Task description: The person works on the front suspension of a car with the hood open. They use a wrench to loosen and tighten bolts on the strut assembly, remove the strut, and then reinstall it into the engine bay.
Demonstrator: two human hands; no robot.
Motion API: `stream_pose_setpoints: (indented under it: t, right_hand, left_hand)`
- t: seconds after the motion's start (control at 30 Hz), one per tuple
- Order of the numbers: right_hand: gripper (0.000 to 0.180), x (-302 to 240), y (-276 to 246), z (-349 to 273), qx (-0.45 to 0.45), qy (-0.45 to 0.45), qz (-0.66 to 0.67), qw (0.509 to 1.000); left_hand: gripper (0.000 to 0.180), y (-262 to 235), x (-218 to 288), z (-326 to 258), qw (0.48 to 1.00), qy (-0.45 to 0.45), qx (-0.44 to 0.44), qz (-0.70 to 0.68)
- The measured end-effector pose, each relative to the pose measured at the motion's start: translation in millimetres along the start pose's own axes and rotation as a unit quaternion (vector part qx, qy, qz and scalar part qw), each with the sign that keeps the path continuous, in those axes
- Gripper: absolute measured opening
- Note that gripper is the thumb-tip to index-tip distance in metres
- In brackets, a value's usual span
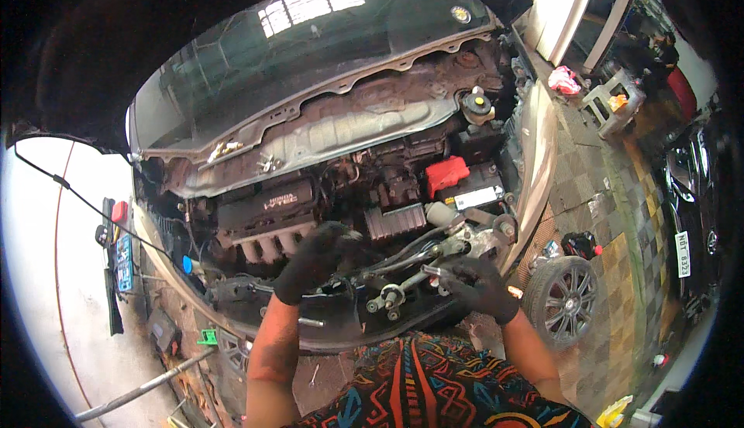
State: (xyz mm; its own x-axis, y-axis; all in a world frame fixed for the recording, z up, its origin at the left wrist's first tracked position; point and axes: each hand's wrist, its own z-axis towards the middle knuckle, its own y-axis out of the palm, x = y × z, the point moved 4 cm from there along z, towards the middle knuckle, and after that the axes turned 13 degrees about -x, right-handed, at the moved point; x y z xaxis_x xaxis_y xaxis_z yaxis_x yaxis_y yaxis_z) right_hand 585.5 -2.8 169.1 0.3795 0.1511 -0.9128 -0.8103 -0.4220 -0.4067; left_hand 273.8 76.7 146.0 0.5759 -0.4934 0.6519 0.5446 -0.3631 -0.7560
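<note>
spoked wheel (571, 304), face up on chequered floor (621, 261). dark car (696, 203) with pale plate (682, 254), far right. grey stand (612, 89), orange item (618, 103) on it; crumpled red-and-white cloth (564, 80) near. lower left: small green block (207, 337).

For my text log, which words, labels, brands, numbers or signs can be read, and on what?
Printed text is located, not copied out:
Engine cover: two lines of pale lettering, readable.
White number plate, black car: dark characters, readable.
Battery label: too small to read.
Round sticker, windscreen: too small to read.
</note>
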Motion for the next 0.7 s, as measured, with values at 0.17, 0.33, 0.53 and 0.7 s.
stream_pose_setpoints:
  t: [0.17,0.33,0.53,0.7]
  right_hand:
    - [0.027,-65.3,-25.9,30.2,-0.028,-0.12,-0.227,0.966]
    - [0.025,-80.1,-27.1,37.7,-0.02,-0.206,-0.308,0.929]
    - [0.026,-71.7,-18.4,30.7,-0.049,-0.203,-0.348,0.914]
    - [0.027,-70.5,-12.5,27.8,-0.065,-0.182,-0.363,0.912]
  left_hand:
    - [0.023,-11.7,87.8,9.0,0.973,0.047,-0.153,-0.166]
    - [0.021,-8.8,101.1,18.5,0.968,0.083,-0.222,-0.083]
    - [0.021,3.6,99.2,18.3,0.972,0.06,-0.227,-0.023]
    - [0.021,6.4,100.7,18.1,0.963,0.01,-0.263,-0.062]
